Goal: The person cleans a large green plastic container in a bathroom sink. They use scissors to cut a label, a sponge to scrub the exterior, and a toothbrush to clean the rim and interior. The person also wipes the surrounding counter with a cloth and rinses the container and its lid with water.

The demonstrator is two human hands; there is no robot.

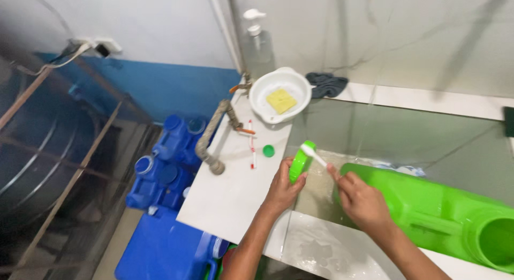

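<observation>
My left hand (281,189) grips a round green lid (300,162) on edge, over the rim of the sink. My right hand (361,199) holds a white toothbrush (312,151) whose head touches the top of the lid. A large green jerry can (428,205) lies on its side in the sink, just right of my right hand, its wide mouth facing the lower right.
A white bowl (267,95) with a yellow sponge (281,100) stands on the counter. Near it are a small green cap (268,150), a second toothbrush (251,146), a curved tap (211,141), a pump bottle (258,42) and a dark cloth (326,84). Blue jerry cans (166,173) stand below left.
</observation>
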